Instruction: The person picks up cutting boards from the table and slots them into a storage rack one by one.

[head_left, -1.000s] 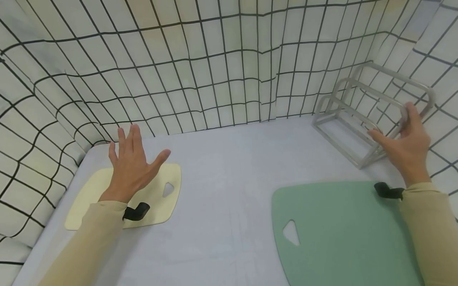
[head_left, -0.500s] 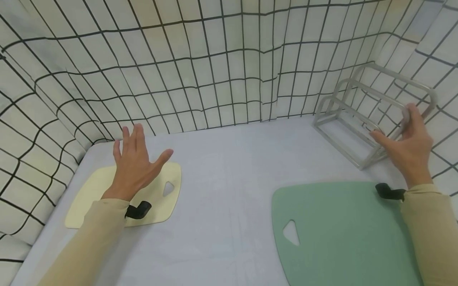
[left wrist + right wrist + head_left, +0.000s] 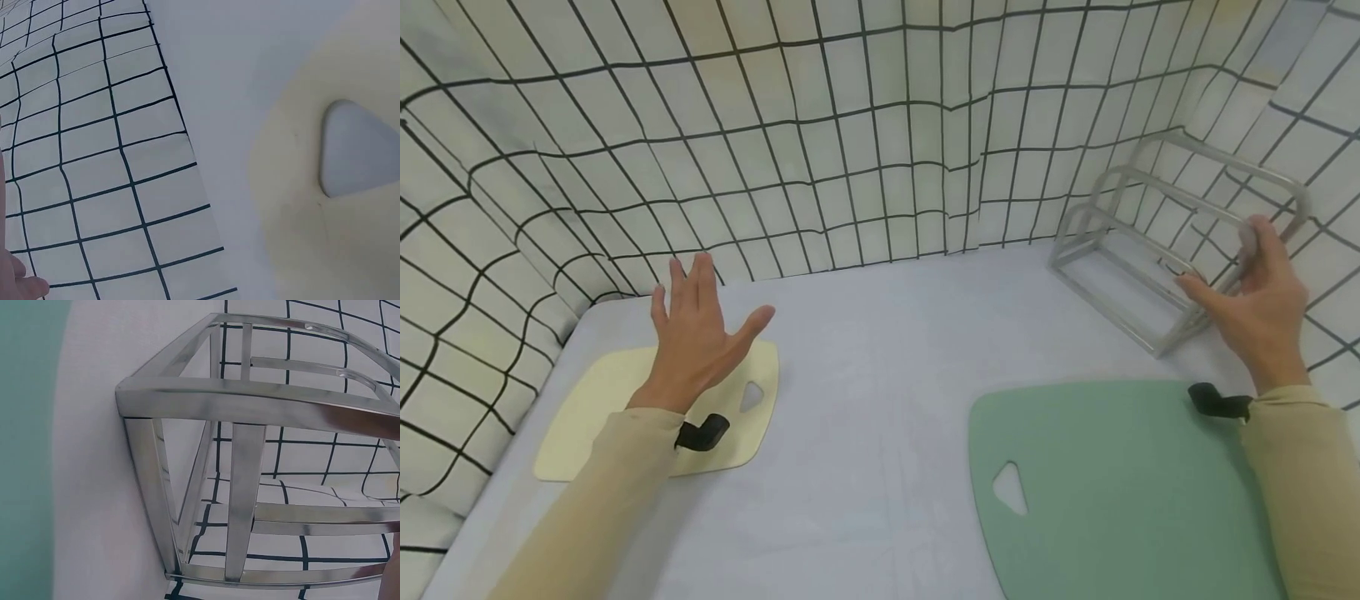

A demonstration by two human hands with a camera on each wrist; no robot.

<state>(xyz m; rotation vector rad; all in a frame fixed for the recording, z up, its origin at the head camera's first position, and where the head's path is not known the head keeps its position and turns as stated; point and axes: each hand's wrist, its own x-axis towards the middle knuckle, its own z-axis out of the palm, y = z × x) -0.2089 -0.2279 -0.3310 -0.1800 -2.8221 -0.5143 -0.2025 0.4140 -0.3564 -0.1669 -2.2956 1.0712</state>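
Note:
On the right, my right hand grips the near end of a silver metal rack, thumb and fingers on its arched bars. The right wrist view shows the rack's flat bars up close, with only a sliver of the hand at the edge. My left hand, fingers spread and thumb out, is above a pale yellow cutting board and holds nothing. That board's handle hole appears in the left wrist view, in its yellow surface.
A larger green cutting board lies at the front right, partly under my right forearm. White cloth covers the table. Black-gridded white curtains enclose the back and both sides, with the rack close to the right one.
My left hand has drifted slightly right and away from me, still spread. The rack's far end has shifted a little left, while my right hand keeps its grip almost in place.

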